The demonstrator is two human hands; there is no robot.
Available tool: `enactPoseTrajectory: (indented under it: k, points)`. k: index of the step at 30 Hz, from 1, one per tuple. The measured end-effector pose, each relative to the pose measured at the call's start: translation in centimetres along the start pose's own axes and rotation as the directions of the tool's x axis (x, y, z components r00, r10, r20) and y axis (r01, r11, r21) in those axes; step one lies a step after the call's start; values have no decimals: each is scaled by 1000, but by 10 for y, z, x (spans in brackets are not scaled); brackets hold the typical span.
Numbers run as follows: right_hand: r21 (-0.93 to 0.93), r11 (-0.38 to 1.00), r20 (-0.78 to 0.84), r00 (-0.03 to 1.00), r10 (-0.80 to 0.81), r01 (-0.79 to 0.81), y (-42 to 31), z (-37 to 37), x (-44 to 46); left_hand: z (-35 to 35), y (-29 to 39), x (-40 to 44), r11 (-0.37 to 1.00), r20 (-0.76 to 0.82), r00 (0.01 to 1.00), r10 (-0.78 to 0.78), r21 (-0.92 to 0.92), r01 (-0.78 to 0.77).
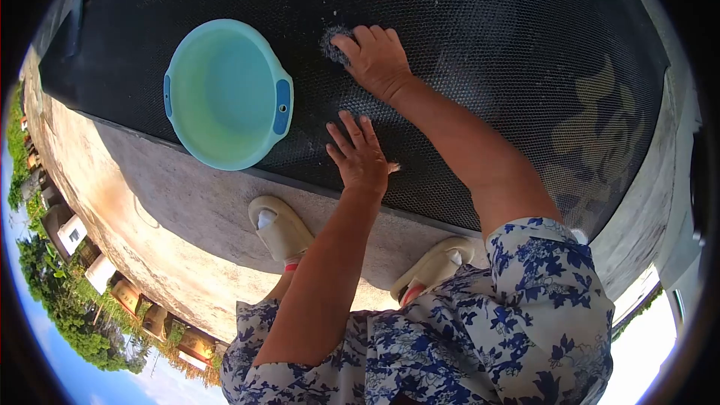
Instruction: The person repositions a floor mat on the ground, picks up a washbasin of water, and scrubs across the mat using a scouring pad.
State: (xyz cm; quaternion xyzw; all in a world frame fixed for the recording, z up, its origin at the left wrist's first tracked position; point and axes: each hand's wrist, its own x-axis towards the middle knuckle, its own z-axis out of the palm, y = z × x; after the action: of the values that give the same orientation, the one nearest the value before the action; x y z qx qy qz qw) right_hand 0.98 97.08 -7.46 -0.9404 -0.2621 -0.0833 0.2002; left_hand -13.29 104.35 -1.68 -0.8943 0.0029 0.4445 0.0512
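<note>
My right hand (375,60) is closed on a dark grey, fuzzy scouring pad (333,44), which it presses against a black mesh surface (510,105). Lower down and nearer my body, my left hand (358,156) rests flat on the same mesh with its fingers spread, holding nothing. A pale green basin (232,90) with blue grips stands on the mesh to the left of both hands. Whitish smears and small specks mark the mesh around my right hand.
Below the mesh's near edge lies a concrete floor (180,195), where my feet stand in beige slippers (285,236). A faded yellowish pattern (600,112) shows on the mesh at the right. Trees (82,330) and small structures appear beyond the floor at the lower left.
</note>
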Motion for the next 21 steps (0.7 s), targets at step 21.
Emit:
enactPoseTrajectory:
  k: [21]
  points:
    - [82,992,404,906,-122,97,-8,-103,-241,2,6,-2,999,-38,999,-28,42,30]
